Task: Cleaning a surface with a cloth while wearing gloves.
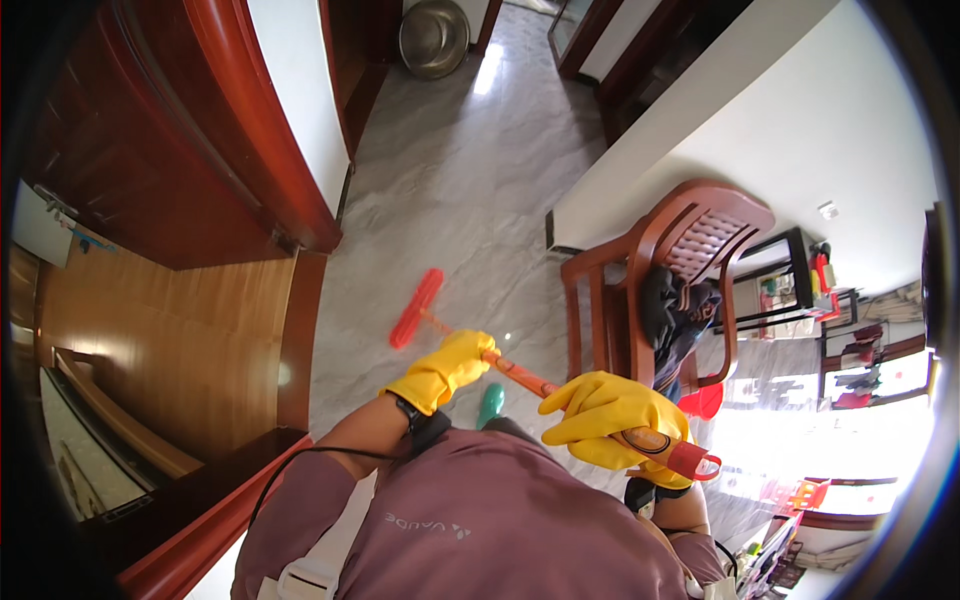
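Observation:
Both my hands wear yellow rubber gloves and are on the orange handle (529, 377) of a long-handled mop or broom. My left hand (465, 356) is wrapped around the handle's middle. Farther up, my right hand (619, 420) lies over the thicker top part, with its fingers partly spread; the grip's red cap and hanging loop stick out beyond it. The tool's red head (417, 308) rests on the grey marble-look floor (480, 225), ahead and to the left. A green shoe (491, 405) shows below the handle.
At the right stands a reddish-brown wooden chair (637, 240) with dark clothing (675, 322) on it, near a red bucket (705, 397). A metal basin (433, 39) stands at the far end. To the left, an open wooden door (142, 150) and a threshold (303, 337) border a wood-floored room.

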Motion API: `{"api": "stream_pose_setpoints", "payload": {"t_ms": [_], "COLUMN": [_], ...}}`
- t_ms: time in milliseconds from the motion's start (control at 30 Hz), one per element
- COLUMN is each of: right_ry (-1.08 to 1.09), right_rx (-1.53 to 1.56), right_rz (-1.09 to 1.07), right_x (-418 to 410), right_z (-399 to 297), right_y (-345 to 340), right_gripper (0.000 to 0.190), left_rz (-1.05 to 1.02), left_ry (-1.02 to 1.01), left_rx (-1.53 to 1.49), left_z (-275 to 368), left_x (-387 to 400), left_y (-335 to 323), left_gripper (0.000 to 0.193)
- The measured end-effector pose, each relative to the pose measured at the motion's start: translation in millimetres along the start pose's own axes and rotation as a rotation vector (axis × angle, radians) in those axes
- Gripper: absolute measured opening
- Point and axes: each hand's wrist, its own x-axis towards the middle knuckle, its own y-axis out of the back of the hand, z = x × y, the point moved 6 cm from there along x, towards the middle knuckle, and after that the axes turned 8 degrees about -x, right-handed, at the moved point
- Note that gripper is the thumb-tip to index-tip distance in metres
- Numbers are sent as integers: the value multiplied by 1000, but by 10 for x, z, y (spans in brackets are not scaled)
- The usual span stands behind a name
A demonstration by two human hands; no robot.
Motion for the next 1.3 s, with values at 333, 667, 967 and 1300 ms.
{"api": "stream_pose_setpoints", "payload": {"t_ms": [333, 667, 967, 1300], "right_ry": [-193, -187, 40, -7], "right_rx": [299, 131, -96, -110], "right_rz": [301, 215, 297, 395], "right_x": [264, 596, 1019, 1798], "right_z": [913, 770, 1517, 2962], "right_y": [-454, 550, 1520, 1858], "right_gripper": [27, 41, 27, 35], "left_rz": [228, 16, 212, 354], "left_ry": [236, 155, -208, 117], "left_rx": [148, 13, 27, 363], "left_z": [-1034, -497, -566, -2044], "left_x": [-335, 791, 2194, 3135], "left_y": [751, 482, 1539, 1933], "left_gripper": [20, 29, 17, 51]}}
